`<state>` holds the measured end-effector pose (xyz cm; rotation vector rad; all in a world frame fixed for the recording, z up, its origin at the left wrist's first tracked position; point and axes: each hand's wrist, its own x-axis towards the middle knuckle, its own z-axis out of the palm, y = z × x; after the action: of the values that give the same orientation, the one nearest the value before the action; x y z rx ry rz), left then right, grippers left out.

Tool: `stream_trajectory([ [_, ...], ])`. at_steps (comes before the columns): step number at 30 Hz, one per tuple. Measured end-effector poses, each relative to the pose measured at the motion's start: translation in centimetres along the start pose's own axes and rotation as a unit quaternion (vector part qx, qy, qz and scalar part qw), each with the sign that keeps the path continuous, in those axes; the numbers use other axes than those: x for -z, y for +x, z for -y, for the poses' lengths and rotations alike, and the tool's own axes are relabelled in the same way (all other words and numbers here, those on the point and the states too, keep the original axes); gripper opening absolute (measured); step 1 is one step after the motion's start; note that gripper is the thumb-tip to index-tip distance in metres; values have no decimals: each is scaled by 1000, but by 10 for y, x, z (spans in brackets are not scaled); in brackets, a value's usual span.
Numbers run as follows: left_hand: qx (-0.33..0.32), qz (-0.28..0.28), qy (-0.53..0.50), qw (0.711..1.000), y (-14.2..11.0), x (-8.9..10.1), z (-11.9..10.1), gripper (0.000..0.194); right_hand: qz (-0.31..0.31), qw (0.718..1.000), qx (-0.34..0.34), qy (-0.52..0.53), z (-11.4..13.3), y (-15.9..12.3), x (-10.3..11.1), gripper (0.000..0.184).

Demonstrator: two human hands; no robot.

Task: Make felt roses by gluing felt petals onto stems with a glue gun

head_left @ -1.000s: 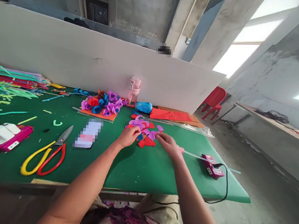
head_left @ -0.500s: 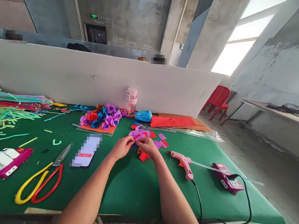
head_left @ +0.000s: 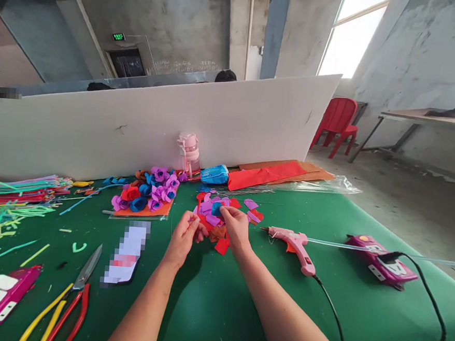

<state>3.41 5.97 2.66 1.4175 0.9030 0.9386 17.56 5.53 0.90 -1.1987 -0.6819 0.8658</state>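
The right hand (head_left: 229,212) pinches a blue paper petal (head_left: 216,209) over the loose paper petals (head_left: 205,207) on the green table (head_left: 210,304). The left hand's (head_left: 184,237) fingertips are together; I can't tell on what. A pink glue gun (head_left: 299,249) lies near the right hand.

glue gun (head_left: 294,243): 1 | scissors (head_left: 87,270): 1 | bottle (head_left: 189,152): 1 | power strips (head_left: 385,267): 2

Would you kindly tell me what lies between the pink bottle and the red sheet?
A blue packet lies between the pink bottle and the red sheet, as the head view shows.
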Motion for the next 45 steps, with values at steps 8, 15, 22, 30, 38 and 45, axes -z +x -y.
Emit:
stream_trajectory([
  [8, 15, -34, -42, 998, 2, 0, 0, 25, -10, 996, 45, -75, 7, -6, -1, 29],
  [15, 27, -28, -60, 997, 2, -4, 2, 25, 8, 994, 59, -94, 13, -12, -3, 28],
  [22, 36, -37, -53, 997, 3, -6, 3, 25, 27, 994, 57, -94, 11, -14, -4, 26],
  [30, 36, -36, -33, 998, 2, -9, 5, 29, 28, 996, 35, -81, 12, -17, -7, 26],
  [38, 46, -44, -26, 998, 2, -8, 4, 29, 42, 999, -23, 5, 12, -17, -9, 24],
  [45, 36, -52, -25, 998, 3, -7, 6, 27, 38, 998, -35, 45, 8, -13, -9, 23],
])
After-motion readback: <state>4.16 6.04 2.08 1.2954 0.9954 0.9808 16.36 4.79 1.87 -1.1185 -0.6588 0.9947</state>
